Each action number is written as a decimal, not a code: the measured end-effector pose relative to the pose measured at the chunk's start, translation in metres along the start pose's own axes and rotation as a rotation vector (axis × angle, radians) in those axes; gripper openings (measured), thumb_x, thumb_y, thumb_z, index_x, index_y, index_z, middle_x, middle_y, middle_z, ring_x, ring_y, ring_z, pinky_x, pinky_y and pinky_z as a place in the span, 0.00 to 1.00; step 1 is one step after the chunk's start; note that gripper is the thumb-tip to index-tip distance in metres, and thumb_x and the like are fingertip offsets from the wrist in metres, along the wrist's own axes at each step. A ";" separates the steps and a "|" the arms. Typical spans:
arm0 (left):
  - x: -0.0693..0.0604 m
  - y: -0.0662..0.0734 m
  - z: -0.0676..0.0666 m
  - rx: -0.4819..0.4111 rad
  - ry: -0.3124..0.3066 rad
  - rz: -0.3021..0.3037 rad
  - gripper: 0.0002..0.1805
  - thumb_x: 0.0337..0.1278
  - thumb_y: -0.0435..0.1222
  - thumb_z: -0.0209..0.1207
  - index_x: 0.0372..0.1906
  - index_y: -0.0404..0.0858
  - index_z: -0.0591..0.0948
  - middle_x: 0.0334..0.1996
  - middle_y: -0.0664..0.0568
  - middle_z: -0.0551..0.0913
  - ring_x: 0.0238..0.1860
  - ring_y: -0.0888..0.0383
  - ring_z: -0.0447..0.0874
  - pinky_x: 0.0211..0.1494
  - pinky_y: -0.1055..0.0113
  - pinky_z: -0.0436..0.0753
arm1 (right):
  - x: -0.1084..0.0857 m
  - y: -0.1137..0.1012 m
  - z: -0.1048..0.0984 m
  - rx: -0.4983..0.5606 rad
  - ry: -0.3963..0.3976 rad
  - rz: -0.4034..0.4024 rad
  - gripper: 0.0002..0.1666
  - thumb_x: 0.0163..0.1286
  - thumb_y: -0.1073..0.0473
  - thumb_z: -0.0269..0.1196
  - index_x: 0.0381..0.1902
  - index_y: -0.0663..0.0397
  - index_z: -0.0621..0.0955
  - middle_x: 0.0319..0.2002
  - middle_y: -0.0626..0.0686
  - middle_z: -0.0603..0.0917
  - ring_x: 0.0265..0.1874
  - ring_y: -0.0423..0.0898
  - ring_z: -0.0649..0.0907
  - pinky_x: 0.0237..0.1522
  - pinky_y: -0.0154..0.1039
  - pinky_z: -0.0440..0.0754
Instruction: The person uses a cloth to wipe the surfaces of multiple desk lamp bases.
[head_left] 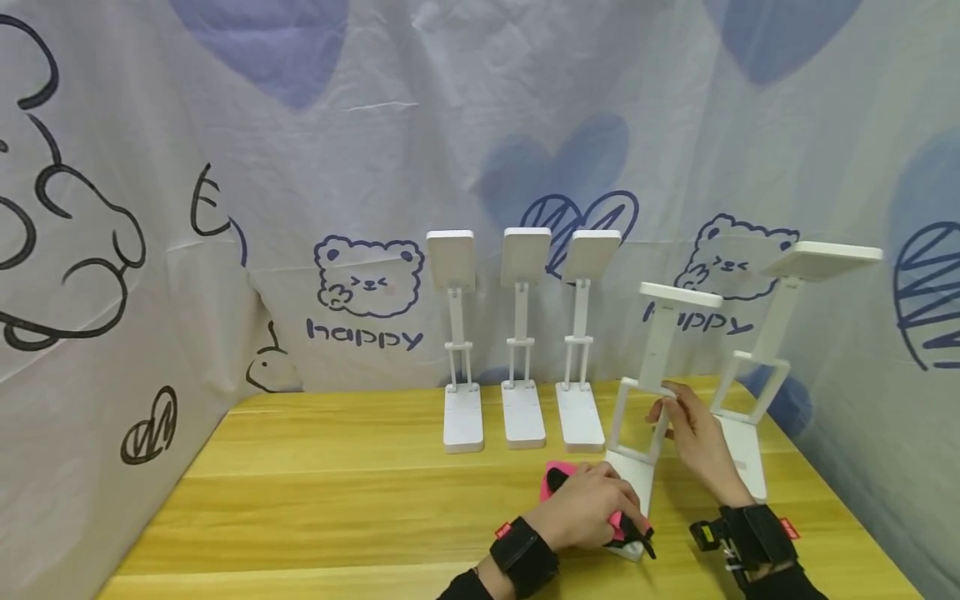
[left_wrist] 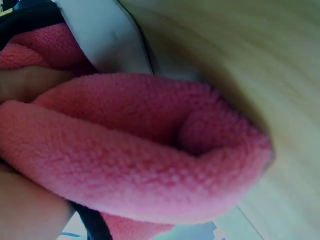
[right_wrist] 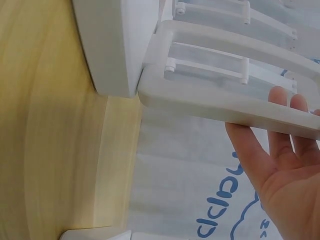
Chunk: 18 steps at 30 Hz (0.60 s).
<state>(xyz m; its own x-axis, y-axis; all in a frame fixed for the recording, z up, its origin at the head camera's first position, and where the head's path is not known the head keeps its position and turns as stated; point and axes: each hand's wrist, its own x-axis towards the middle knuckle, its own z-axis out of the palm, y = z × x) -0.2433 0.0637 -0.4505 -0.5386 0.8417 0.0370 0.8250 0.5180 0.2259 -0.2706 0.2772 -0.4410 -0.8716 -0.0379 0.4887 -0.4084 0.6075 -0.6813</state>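
Note:
A white folding stand, with a flat base [head_left: 632,477], an open bracket frame [right_wrist: 195,100] and a plate [head_left: 680,295] on top, stands near the front right. My left hand [head_left: 588,504] grips a bunched pink fleece cloth [left_wrist: 125,155] with black edging, held against the lower part of the base. In the left wrist view the cloth's fold hides most of the fingertips. My right hand [head_left: 697,437] pinches the right bar of the bracket frame, thumb on one side and fingers on the other, as the right wrist view shows.
Behind, three similar white stands [head_left: 462,417] [head_left: 522,417] [head_left: 579,417] line the back of the wooden table [head_left: 315,500]. Another stand [head_left: 742,454] is just right of my right hand. A printed cloth backdrop [head_left: 360,167] hangs around the table's back and sides.

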 end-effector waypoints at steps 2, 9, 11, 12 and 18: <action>-0.003 -0.001 0.000 -0.003 -0.003 0.022 0.26 0.51 0.30 0.64 0.43 0.69 0.86 0.49 0.76 0.80 0.51 0.70 0.70 0.53 0.73 0.68 | 0.000 0.001 -0.001 -0.009 0.002 -0.003 0.18 0.80 0.63 0.42 0.62 0.57 0.71 0.37 0.55 0.82 0.39 0.39 0.82 0.36 0.35 0.84; -0.024 -0.009 -0.001 -0.026 -0.009 0.069 0.27 0.48 0.27 0.64 0.43 0.67 0.86 0.51 0.75 0.80 0.56 0.68 0.70 0.60 0.67 0.71 | -0.001 -0.003 -0.001 0.013 -0.011 -0.032 0.19 0.80 0.63 0.42 0.64 0.55 0.70 0.37 0.54 0.81 0.39 0.41 0.82 0.36 0.43 0.85; -0.030 -0.011 -0.002 -0.028 0.004 0.079 0.28 0.47 0.26 0.64 0.43 0.66 0.86 0.52 0.74 0.80 0.56 0.67 0.70 0.61 0.66 0.71 | -0.001 -0.006 -0.002 0.017 -0.008 -0.039 0.19 0.80 0.63 0.42 0.64 0.55 0.70 0.37 0.54 0.81 0.39 0.42 0.82 0.36 0.43 0.85; -0.033 -0.012 -0.002 -0.028 0.013 0.083 0.28 0.47 0.26 0.64 0.43 0.66 0.87 0.52 0.73 0.80 0.57 0.67 0.70 0.61 0.65 0.71 | -0.001 -0.006 -0.003 0.016 -0.006 -0.039 0.19 0.80 0.63 0.42 0.64 0.55 0.70 0.37 0.53 0.81 0.39 0.41 0.82 0.36 0.43 0.85; -0.046 -0.019 -0.002 -0.061 0.028 0.055 0.27 0.49 0.25 0.62 0.43 0.65 0.87 0.53 0.71 0.80 0.58 0.65 0.70 0.62 0.64 0.71 | -0.001 -0.008 -0.003 0.013 -0.011 -0.034 0.19 0.80 0.63 0.41 0.64 0.55 0.70 0.37 0.53 0.81 0.39 0.42 0.82 0.37 0.44 0.85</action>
<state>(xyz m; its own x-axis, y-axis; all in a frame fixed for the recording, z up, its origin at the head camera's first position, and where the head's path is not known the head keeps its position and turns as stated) -0.2346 0.0143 -0.4543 -0.4976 0.8639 0.0777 0.8422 0.4597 0.2818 -0.2657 0.2747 -0.4345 -0.8599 -0.0671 0.5060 -0.4414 0.5955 -0.6712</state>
